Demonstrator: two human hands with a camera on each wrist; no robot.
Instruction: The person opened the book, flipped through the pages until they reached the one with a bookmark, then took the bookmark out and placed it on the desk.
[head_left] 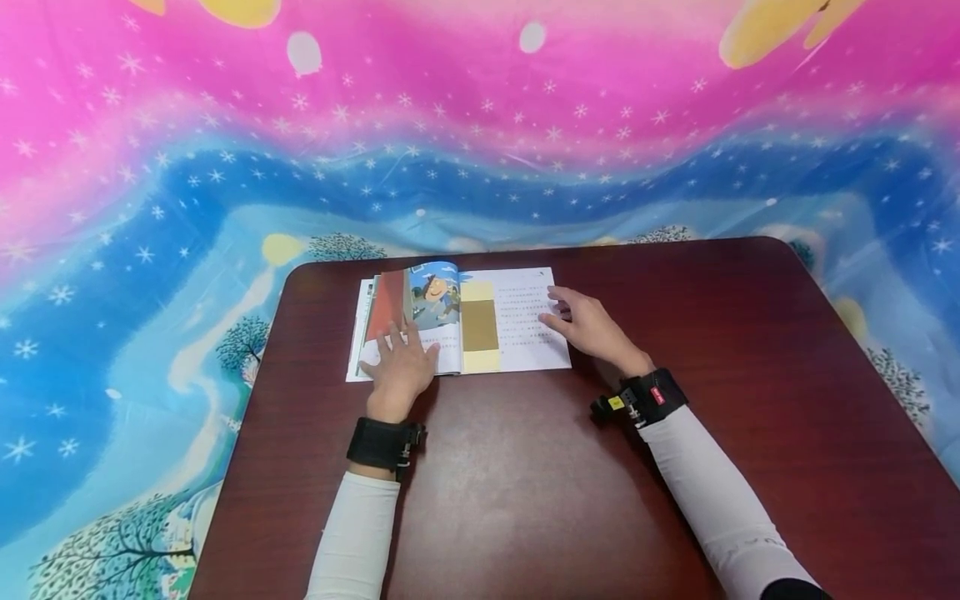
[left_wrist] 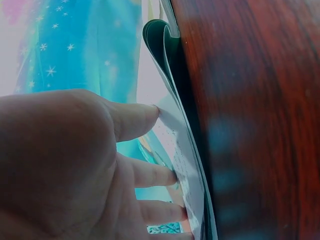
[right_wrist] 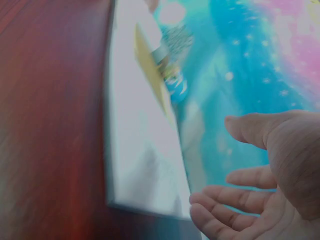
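Note:
An open book [head_left: 525, 342] lies on the table, with a cartoon picture on its left page and lines of print on the right one. Along the inner side of the right page runs a yellow and brown strip [head_left: 480, 325]. My left hand [head_left: 399, 367] rests on the left page with its fingers spread; in the left wrist view its thumb and fingertips touch the paper, which bulges near the spine. My right hand [head_left: 592, 325] is at the book's right edge, fingers loosely bent and holding nothing. In the right wrist view this hand [right_wrist: 260, 185] hovers beside the page.
The book is on a dark reddish-brown table [head_left: 510, 483] with rounded far corners. Behind it hangs a pink and blue cloth [head_left: 480, 125] printed with snowflakes and trees. Each wrist wears a black strap with a small camera.

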